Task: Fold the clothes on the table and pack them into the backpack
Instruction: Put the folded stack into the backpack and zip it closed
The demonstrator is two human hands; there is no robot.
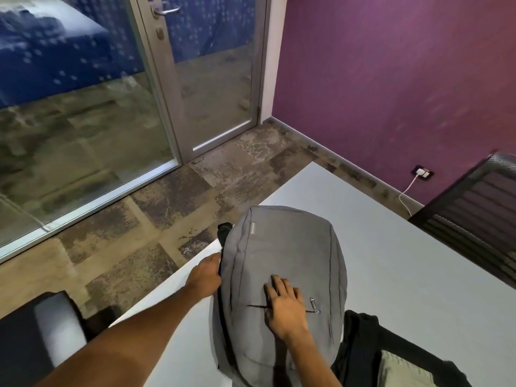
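Grey backpack (282, 263) near worktop (405, 275) edge. Left hand (205, 276) fingers curled on its side, right hand (284, 305) flat, holding nothing. Could slide off; zips closed.

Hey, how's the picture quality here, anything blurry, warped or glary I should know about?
Head view: wide-angle lens bends straight lines, such as the door frame and table edge. Head view: the dark chair at lower left is smeared by blur, while the backpack and both hands, left hand and right hand, stay fairly sharp. Head view: soft, even light, faint shadows, mild reflections on the glass.
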